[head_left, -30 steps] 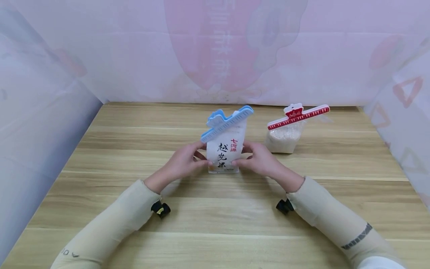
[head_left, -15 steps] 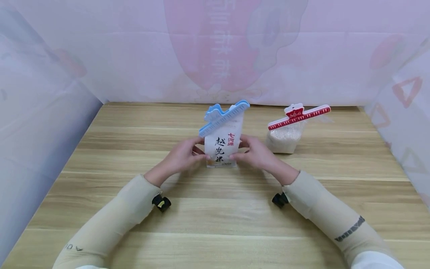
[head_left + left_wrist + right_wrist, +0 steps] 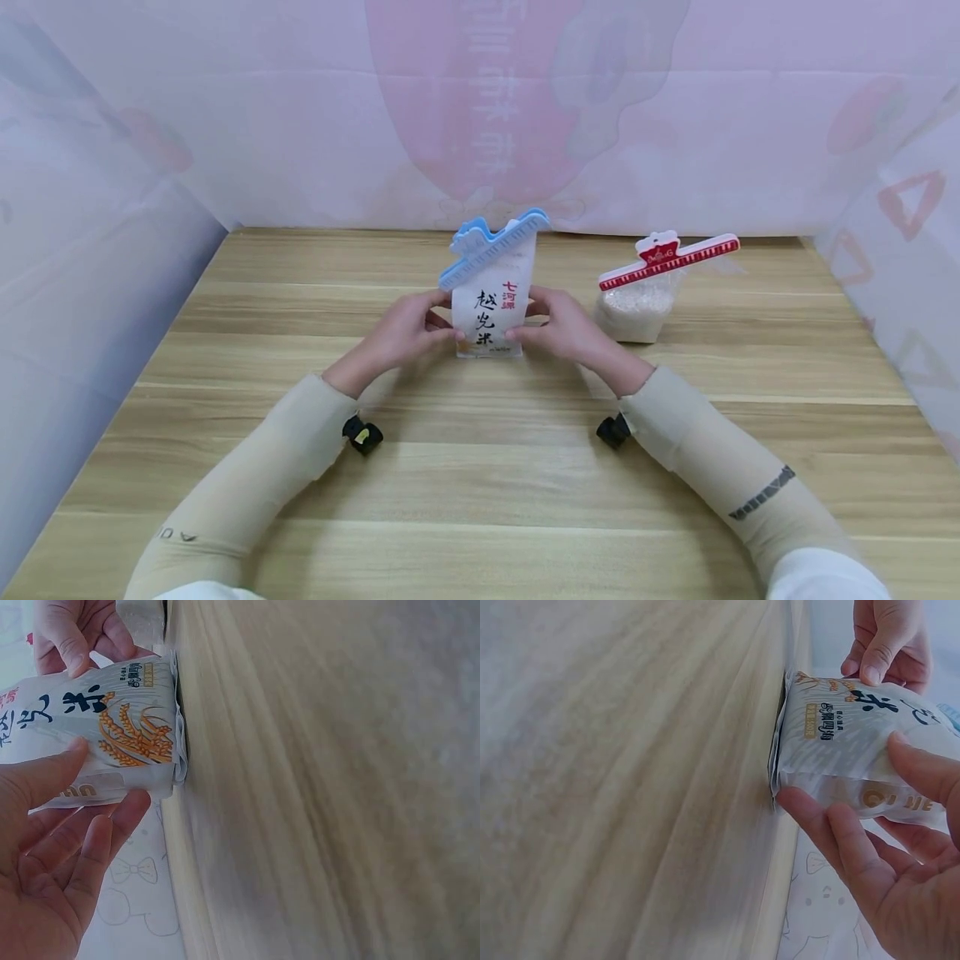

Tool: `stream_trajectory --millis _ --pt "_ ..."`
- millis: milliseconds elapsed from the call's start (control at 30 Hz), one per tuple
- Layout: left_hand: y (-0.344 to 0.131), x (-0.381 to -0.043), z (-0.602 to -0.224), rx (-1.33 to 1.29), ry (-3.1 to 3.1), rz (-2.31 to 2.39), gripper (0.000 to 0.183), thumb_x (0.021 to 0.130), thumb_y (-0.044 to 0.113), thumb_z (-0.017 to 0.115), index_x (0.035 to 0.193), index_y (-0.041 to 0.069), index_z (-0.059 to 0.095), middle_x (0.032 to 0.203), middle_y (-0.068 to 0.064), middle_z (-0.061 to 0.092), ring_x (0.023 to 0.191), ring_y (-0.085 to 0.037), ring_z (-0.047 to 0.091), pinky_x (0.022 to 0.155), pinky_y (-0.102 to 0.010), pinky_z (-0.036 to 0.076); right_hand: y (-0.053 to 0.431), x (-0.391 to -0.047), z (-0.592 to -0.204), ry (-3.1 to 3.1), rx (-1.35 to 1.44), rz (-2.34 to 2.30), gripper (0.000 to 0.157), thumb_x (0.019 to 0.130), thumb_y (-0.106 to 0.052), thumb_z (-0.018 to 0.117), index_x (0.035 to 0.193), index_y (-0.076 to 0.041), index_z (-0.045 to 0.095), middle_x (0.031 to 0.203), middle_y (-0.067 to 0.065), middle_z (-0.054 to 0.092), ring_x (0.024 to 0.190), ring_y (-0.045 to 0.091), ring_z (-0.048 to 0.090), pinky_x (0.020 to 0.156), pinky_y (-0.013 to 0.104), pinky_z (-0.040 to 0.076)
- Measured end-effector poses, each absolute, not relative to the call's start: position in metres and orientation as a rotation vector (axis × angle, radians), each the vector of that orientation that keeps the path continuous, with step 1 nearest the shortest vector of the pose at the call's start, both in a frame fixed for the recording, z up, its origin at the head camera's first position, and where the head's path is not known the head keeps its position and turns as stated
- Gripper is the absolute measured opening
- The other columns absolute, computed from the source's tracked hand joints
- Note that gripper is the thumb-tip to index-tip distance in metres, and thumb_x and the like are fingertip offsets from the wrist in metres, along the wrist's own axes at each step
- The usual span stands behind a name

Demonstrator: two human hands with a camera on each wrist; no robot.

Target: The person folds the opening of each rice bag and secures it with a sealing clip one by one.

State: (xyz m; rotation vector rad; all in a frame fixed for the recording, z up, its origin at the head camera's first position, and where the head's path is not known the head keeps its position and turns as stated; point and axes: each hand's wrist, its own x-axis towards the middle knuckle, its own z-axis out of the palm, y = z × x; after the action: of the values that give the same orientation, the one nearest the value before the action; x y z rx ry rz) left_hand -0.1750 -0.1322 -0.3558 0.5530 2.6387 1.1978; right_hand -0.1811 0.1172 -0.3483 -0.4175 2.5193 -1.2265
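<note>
A white rice bag (image 3: 489, 312) with dark and red lettering stands upright at the middle of the table, between both hands. Across its top sits a slanted blue bag clip (image 3: 495, 248). My left hand (image 3: 408, 332) grips the bag's left side, thumb on the front and fingers at the side and behind. On the opposite side my right hand (image 3: 564, 327) holds it the same way. Both wrist views show the bag's bottom edge at the tabletop; orange grain ears are printed on its front (image 3: 135, 735). The back of the bag is hidden.
To the right stands a clear bag of rice (image 3: 637, 310), closed with a red and white bag clip (image 3: 667, 261). A pale printed curtain (image 3: 300, 125) rises behind the wooden table (image 3: 480, 483) and along both sides.
Both hands have moved the white rice bag away from me, toward the back of the table, and slightly left. The clear bag has stayed in place.
</note>
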Motion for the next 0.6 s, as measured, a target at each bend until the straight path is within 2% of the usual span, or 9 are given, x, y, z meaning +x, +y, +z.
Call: stream_trajectory --millis 600 --pt "-0.139 -0.196 -0.358 0.543 2.658 1.187 0.056 0.089 0.013 0.074 0.139 0.002 0.052 0.134 -0.019 0.060 0.106 -0.033 0.069 0.092 -0.040 0.057 0.110 -0.201 -0.349 2.498 -0.393 -1.271 0.063 0.089 -0.024 0.076 0.145 -0.013 0.048 0.140 0.010 0.058 0.130 0.030 0.055 0.107 0.047 0.047"
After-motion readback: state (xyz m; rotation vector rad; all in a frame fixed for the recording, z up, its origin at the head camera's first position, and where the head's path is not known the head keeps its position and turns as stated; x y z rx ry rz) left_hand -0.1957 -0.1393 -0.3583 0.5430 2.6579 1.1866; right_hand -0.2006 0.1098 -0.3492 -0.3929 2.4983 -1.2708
